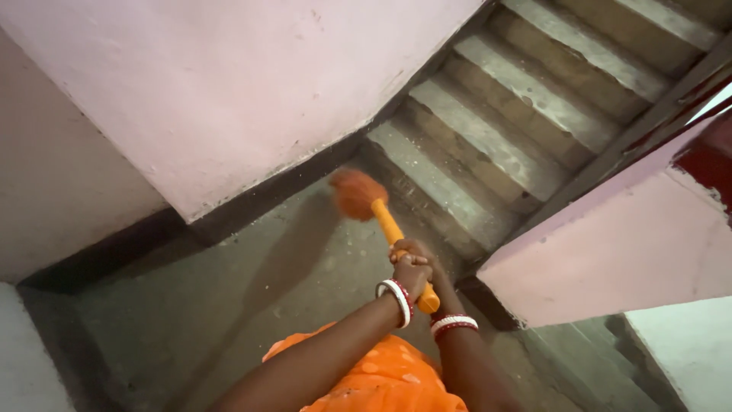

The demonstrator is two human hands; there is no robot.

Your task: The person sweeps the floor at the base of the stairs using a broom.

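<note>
Both my hands grip the orange handle of a broom (389, 225). My left hand (412, 275) closes over the handle near its end, and my right hand (421, 250) wraps it just beyond, partly hidden behind the left. The broom's orange-brown head (354, 192) is blurred and hovers over the grey landing floor (252, 297) close to the lowest step (435, 191). White and red bangles ring both wrists. My orange garment (381, 378) shows at the bottom.
A concrete staircase (534, 99) climbs to the upper right. Pink walls (213, 91) with a dark base strip close off the landing on the left. A pink stair wall (625, 244) stands on the right, with more steps going down at the lower right.
</note>
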